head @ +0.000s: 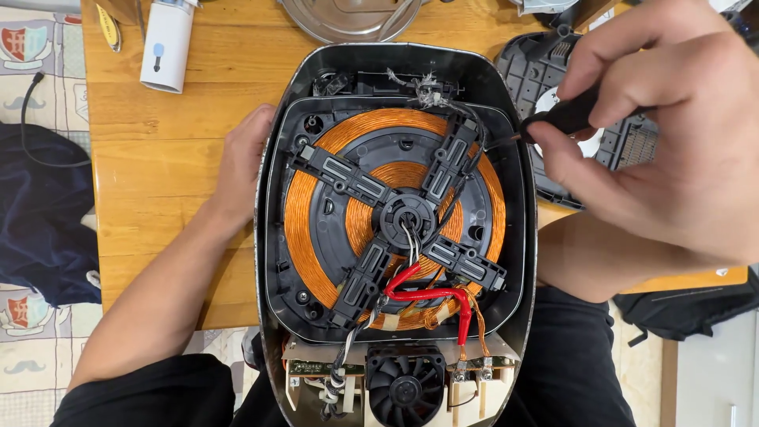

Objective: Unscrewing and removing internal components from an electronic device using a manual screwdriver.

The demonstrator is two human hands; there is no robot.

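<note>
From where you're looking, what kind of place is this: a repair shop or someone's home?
Most likely a home used for repairs, not a shop. An opened induction cooker with bare copper coil lies on a small wooden table, above a patterned play-mat floor with dark clothing heaped on it.

Your left hand (241,162) and right hand (672,134) are both bare: no gloves, rings, watch or wristband showing. Forearms are bare too, the left one uncovered right up past the elbow, no sleeve cuff in sight on either arm. You wear dark, near-black legwear (142,395), plain fabric, no pattern or markings visible; it shows at bottom left and again at bottom right under the right forearm. Fingernails short, unpainted. Nothing else of you is in frame.
</note>
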